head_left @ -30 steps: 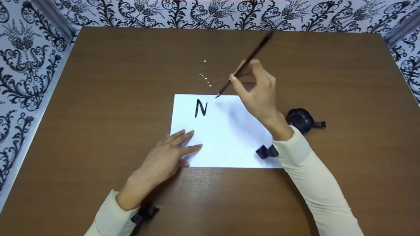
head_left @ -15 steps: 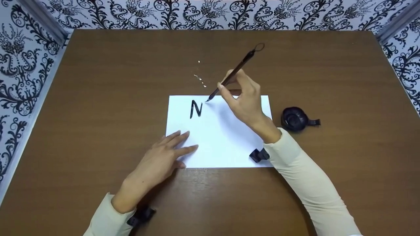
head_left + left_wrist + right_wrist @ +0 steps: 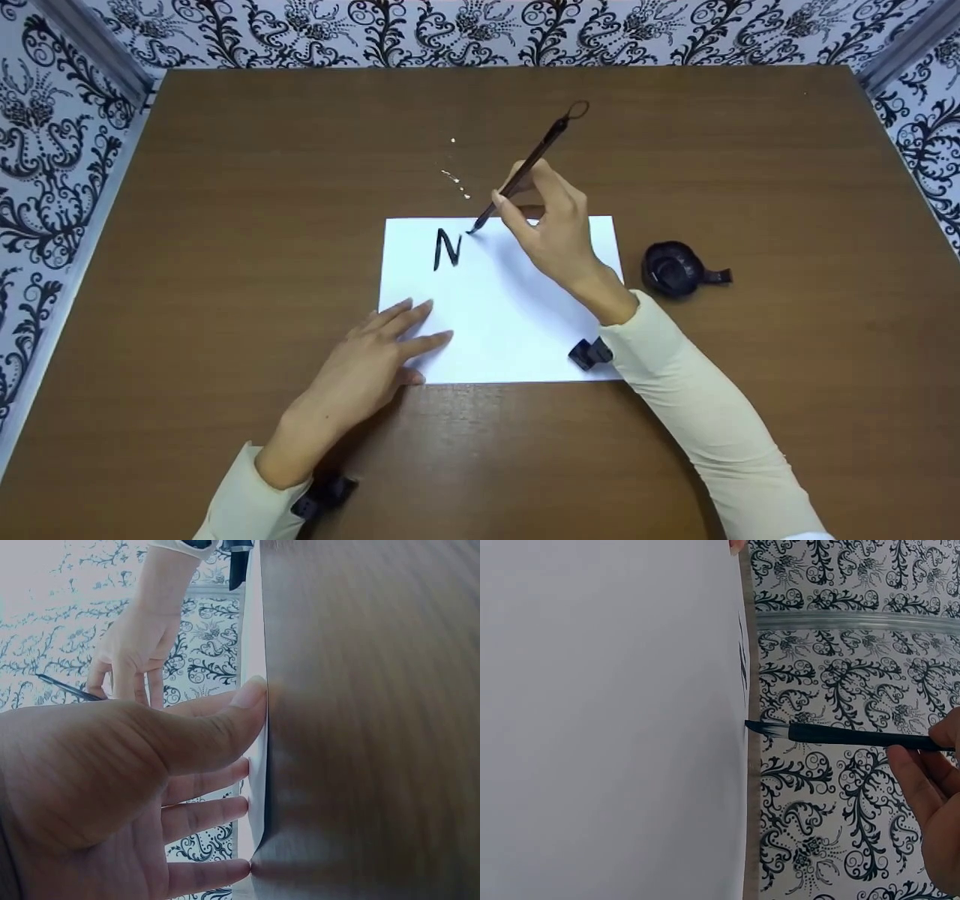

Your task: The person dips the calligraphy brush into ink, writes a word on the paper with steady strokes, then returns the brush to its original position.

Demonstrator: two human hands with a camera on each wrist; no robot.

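Note:
A dark paintbrush (image 3: 529, 162) with a loop at its top end is pinched between the thumb and fingers of my right hand (image 3: 556, 229). Its inked tip touches the white sheet of paper (image 3: 495, 322) just right of a black letter N (image 3: 448, 249). In the right wrist view the brush's bristles (image 3: 769, 728) are bent against the paper, dark at the end and pale near the handle. My left hand (image 3: 373, 360) rests with spread fingers on the sheet's lower left corner; the left wrist view shows its thumb (image 3: 217, 731) at the paper's edge.
A small black dish with a short handle (image 3: 673, 270) stands right of the paper. Tiny pale specks (image 3: 456, 180) lie beyond the sheet on the brown table (image 3: 262, 225). Patterned wallpaper (image 3: 480, 30) borders the table's far side.
My right hand has brought the brush down and left, from above the sheet's top edge to touching the paper beside the N. My left hand stays at the corner; the head view has shifted slightly.

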